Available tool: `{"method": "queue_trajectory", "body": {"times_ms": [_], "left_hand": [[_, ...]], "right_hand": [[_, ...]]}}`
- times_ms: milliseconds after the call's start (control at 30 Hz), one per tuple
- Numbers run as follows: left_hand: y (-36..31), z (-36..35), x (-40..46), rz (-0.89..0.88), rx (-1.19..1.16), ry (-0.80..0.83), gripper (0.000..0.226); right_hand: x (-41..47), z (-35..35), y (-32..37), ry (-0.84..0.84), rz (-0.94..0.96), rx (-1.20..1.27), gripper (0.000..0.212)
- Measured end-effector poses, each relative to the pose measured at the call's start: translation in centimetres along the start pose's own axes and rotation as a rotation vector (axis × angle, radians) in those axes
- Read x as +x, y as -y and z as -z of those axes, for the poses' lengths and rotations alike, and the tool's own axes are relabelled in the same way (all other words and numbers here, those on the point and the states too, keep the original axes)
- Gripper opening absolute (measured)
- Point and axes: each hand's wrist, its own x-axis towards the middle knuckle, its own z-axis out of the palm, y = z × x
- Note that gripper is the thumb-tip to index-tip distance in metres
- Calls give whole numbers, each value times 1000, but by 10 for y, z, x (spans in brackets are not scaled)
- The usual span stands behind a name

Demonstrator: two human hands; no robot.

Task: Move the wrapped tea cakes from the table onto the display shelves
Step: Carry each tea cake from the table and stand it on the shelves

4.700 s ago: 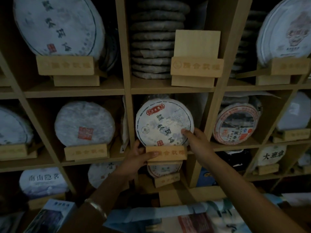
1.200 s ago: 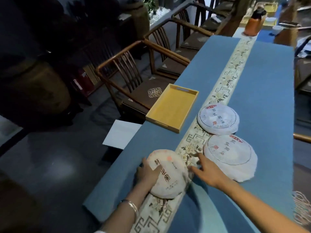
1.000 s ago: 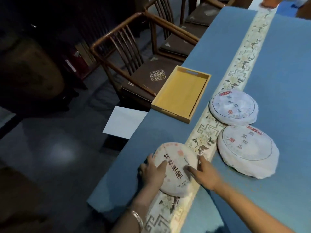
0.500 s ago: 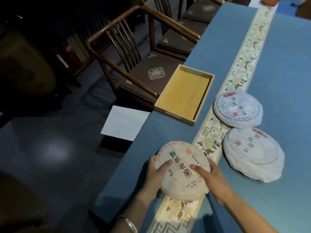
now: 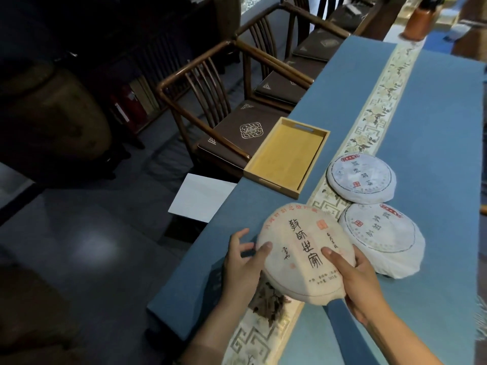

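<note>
A cream-wrapped tea cake (image 5: 303, 248) with black calligraphy is lifted off the blue table (image 5: 427, 143), tilted toward me. My left hand (image 5: 243, 262) grips its left edge, thumb on top. My right hand (image 5: 355, 277) holds its right edge, thumb on the face. Two white-wrapped tea cakes lie flat on the table to the right: a far one (image 5: 361, 179) and a near one (image 5: 382, 238), which the held cake partly overlaps in view. The display shelves are out of view.
An empty yellow wooden tray (image 5: 287, 156) sits near the table's left edge. A patterned runner (image 5: 379, 101) runs along the table. Wooden armchairs (image 5: 216, 101) stand left of the table, with a white sheet (image 5: 200, 197) below the edge. An orange bottle (image 5: 417, 21) stands at the far end.
Both hands closed on the cream tea cake and raised it from the runner toward me. The other two cakes have not moved. Earlier still, I was at the shelves.
</note>
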Motion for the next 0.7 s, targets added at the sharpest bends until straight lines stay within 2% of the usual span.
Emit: {"method": "queue_trajectory", "body": {"times_ms": [133,233,433,600,700], "left_hand": [[3,-23,-45,-60,-159,69,68],[-1,-30,-77,-163,-216,9,83],[-13,-12,-149,-318,-263,-94,88],[-29,34,-223,-491,-356,-441,83],[-35,72,-278,-642,-371,-686,81]], "right_hand": [[-28,1,10,67,58,21,61],[-58,4,18,138,106,31,65],[-109,1,40,368,186,-32,62],[-153,-50,85,611,372,-467,60],[-202,-91,96,656,501,-543,81]]}}
